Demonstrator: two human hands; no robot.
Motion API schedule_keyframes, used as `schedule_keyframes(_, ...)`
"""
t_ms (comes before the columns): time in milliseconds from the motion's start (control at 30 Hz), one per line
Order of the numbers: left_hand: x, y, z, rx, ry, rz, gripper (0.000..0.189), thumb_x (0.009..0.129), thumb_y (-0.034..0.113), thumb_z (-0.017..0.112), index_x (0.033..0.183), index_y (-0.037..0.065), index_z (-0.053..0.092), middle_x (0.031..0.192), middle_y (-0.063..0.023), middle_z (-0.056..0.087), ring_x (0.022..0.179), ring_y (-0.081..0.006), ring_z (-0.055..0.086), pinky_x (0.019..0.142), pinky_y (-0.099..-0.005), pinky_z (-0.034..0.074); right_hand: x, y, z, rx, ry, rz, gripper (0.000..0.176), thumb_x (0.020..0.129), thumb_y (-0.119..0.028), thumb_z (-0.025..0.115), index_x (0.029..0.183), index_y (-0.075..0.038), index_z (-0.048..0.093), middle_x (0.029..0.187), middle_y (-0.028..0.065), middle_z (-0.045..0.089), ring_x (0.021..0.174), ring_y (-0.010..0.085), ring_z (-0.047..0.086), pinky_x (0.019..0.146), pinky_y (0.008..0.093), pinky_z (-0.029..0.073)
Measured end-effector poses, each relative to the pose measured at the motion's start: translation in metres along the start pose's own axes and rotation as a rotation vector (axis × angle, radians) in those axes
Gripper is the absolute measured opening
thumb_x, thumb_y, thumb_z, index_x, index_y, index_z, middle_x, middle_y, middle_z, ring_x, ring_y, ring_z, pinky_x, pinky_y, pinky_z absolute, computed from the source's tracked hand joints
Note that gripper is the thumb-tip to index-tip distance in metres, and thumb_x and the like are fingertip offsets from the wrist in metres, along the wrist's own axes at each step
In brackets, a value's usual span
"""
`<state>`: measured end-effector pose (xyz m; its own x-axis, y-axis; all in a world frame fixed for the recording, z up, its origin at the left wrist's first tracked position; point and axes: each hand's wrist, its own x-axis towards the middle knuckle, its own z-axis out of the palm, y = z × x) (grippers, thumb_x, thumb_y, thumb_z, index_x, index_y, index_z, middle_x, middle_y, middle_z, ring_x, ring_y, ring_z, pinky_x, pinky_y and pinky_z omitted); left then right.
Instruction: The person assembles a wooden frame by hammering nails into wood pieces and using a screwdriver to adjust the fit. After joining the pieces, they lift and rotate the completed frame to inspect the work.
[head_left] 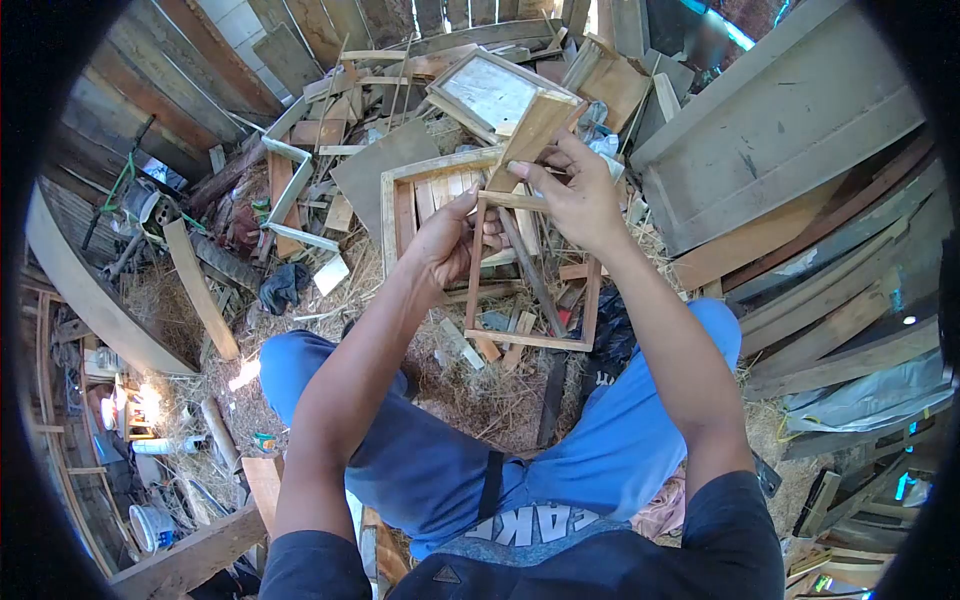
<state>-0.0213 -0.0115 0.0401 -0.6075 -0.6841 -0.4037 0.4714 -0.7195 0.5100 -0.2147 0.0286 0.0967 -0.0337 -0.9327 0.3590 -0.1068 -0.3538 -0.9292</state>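
Observation:
My left hand is closed around the upper left corner of a small rectangular wooden frame, thumb on the outer side. Its thin bars hang down between my knees. My right hand pinches a flat wooden board, which stands tilted with its lower end right at the frame's top corner. Below the right hand, a dark stick shows through the frame's opening. Behind the hands lies a larger, thicker wooden frame with slats inside it.
A framed pale panel lies on scrap wood at the back. To the right leans a large grey door-like panel above stacked planks. A curved board stands at the left, near a white bucket. Straw and offcuts cover the ground.

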Motion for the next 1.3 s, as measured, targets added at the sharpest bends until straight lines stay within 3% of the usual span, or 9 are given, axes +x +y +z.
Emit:
schedule_keyframes(533,0.006,-0.007,-0.002,-0.053,0.064,0.0,0.029,0.111,0.031,0.047,0.108,0.003,0.054,0.088,-0.0065,0.052,0.069,-0.0152,0.049,0.06,-0.0286,0.046,0.008,0.004,-0.004,-0.083,-0.071,0.028,0.028,0.096,-0.011,0.072,0.12,0.001,0.065,0.103,0.0125,0.075,0.095,0.0154,0.07,0.085,0.0332,0.055)
schedule_keyframes(633,0.006,0.007,-0.002,-0.16,0.075,-0.027,0.029,0.112,0.03,0.046,0.105,0.003,0.053,0.083,-0.0051,0.049,0.067,-0.0148,0.046,0.059,-0.0295,0.046,0.016,0.009,-0.017,-0.211,-0.039,-0.05,0.034,0.098,-0.019,0.07,0.125,0.001,0.065,0.106,0.0147,0.075,0.097,0.0178,0.07,0.088,0.0338,0.054)
schedule_keyframes(833,0.007,0.037,-0.007,-0.331,0.142,0.074,0.032,0.112,0.031,0.044,0.095,0.004,0.049,0.075,-0.0017,0.04,0.063,-0.0143,0.041,0.058,-0.0316,0.045,0.018,0.059,-0.029,-0.443,0.032,0.195,0.045,0.106,-0.036,0.059,0.139,-0.006,0.057,0.115,0.0098,0.065,0.087,0.015,0.063,0.079,0.0302,0.052)
schedule_keyframes(867,0.006,0.043,-0.008,-0.447,0.158,0.12,0.033,0.112,0.031,0.044,0.095,0.004,0.049,0.075,-0.002,0.04,0.063,-0.0144,0.041,0.058,-0.0315,0.044,0.016,0.054,-0.03,-0.267,0.02,0.322,0.063,0.102,-0.047,0.06,0.143,0.0,0.051,0.144,0.0286,0.052,0.134,0.0399,0.052,0.113,0.0421,0.038)
schedule_keyframes(900,0.005,0.047,-0.01,-0.563,0.172,0.166,0.034,0.112,0.032,0.044,0.094,0.004,0.049,0.075,-0.0023,0.04,0.063,-0.0146,0.041,0.058,-0.0313,0.043,0.017,0.054,-0.029,-0.263,0.015,0.306,0.063,0.102,-0.047,0.06,0.143,0.0,0.051,0.144,0.0286,0.052,0.134,0.0399,0.052,0.113,0.0421,0.038)
schedule_keyframes(967,0.005,0.057,-0.016,-0.578,0.122,0.258,0.034,0.112,0.032,0.044,0.094,0.003,0.05,0.075,-0.0037,0.042,0.063,-0.0156,0.041,0.058,-0.0316,0.043,0.018,0.053,-0.03,-0.274,0.093,0.277,0.065,0.102,-0.048,0.06,0.147,-0.003,0.048,0.144,0.0259,0.052,0.13,0.0351,0.055,0.104,0.0422,0.048)
schedule_keyframes(1000,0.008,0.062,-0.018,-0.608,0.188,0.338,0.034,0.112,0.032,0.044,0.094,0.003,0.05,0.075,-0.0041,0.042,0.063,-0.0161,0.042,0.059,-0.032,0.043,0.012,0.01,-0.016,-0.099,0.123,0.498,0.056,0.105,-0.042,0.059,0.149,-0.011,0.044,0.122,0.0097,0.06,0.093,0.0183,0.062,0.077,0.0384,0.061)
schedule_keyframes(1133,0.01,0.061,-0.021,-0.656,0.208,0.505,0.033,0.111,0.033,0.045,0.097,0.004,0.051,0.077,-0.0058,0.044,0.066,-0.0178,0.044,0.062,-0.0328,0.044,0.0,-0.001,0.01,0.348,0.117,0.758,0.049,0.103,-0.036,0.062,0.141,-0.013,0.042,0.124,0.0099,0.062,0.1,0.0266,0.068,0.079,0.0513,0.065)
schedule_keyframes(1300,0.02,0.045,-0.031,-0.604,0.111,0.533,0.028,0.112,0.033,0.043,0.109,0.005,0.048,0.086,-0.0085,0.049,0.075,-0.0203,0.052,0.069,-0.0357,0.05,0.003,0.012,0.004,0.574,0.157,0.573,0.035,0.103,-0.022,0.062,0.132,-0.009,0.046,0.106,0.012,0.068,0.083,0.0243,0.07,0.071,0.0475,0.066)
